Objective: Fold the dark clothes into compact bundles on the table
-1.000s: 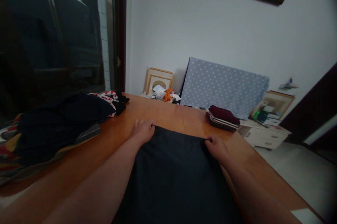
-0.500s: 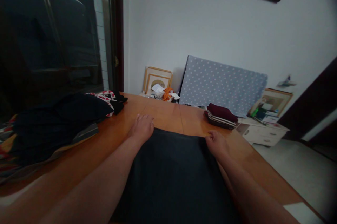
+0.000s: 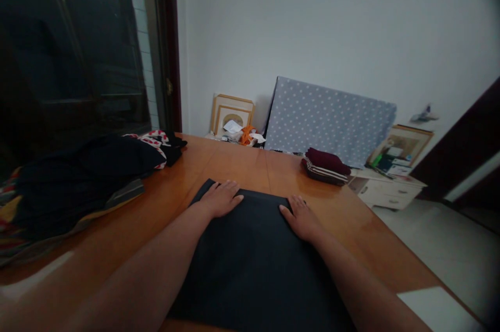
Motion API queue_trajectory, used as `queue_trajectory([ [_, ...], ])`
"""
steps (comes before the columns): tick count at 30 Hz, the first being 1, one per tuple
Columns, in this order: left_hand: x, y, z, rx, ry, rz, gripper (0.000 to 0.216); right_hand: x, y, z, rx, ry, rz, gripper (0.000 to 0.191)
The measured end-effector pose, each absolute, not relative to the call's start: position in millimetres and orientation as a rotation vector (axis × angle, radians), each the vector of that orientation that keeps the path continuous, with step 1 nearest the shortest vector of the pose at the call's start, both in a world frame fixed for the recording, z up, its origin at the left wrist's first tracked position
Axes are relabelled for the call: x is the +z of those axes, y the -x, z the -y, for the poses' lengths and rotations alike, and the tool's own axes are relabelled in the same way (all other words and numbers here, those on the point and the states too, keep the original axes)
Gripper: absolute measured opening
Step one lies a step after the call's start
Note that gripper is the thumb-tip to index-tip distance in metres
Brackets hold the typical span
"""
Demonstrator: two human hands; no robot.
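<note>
A dark cloth garment [image 3: 258,264] lies spread flat on the wooden table [image 3: 250,165] in front of me; its exact kind does not show. My left hand [image 3: 221,199] rests palm down on its far left part, fingers stretched out and thumb apart. Near the far right corner, my right hand [image 3: 301,217] lies flat on the cloth with its fingers extended. Neither hand grips anything. The garment's near end runs to the bottom of the view, partly covered by my forearms.
A heap of dark and patterned clothes [image 3: 89,181] covers the table's left side. A folded stack [image 3: 326,165] with a maroon piece on top sits at the far right. Behind stand a dotted grey cloth [image 3: 332,118], picture frames [image 3: 233,111] and a white cabinet [image 3: 390,191].
Both hands have let go of the garment's far edge and opened onto it. The far left corner now shows beyond my left hand. My right hand has shifted left, and the view has tilted slightly.
</note>
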State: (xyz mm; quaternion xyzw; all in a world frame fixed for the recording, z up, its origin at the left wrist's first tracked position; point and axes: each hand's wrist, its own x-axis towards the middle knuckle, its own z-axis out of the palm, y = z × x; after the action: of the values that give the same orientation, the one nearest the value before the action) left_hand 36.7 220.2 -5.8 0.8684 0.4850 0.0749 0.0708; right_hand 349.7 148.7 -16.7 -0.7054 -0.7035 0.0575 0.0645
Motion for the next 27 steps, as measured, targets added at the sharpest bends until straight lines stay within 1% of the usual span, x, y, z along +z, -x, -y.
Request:
queue_trajectory([
  [3, -7.2, -36.2, -221.4, 0.211, -2.565, -1.553, 0.078, -15.3, -351.4, -147.3, 0.207, 2.19, 2.079, 0.087],
  [11, -2.1, -36.9, -210.4, 0.225, -2.498, -1.745, 0.093, -20.4, -348.5, -146.4, 0.201, 2.292, 2.009, 0.09],
  [17, 4.5, -26.1, -207.0, 0.179, -2.421, -1.78, 0.098, -32.3, -352.1, -152.9, 0.143, 2.295, 2.004, 0.093],
  [27, 11.2, 7.5, -201.2, 0.128, -2.169, -2.042, 0.106, -41.7, -356.0, -158.6, 0.115, 2.266, 2.017, 0.097],
])
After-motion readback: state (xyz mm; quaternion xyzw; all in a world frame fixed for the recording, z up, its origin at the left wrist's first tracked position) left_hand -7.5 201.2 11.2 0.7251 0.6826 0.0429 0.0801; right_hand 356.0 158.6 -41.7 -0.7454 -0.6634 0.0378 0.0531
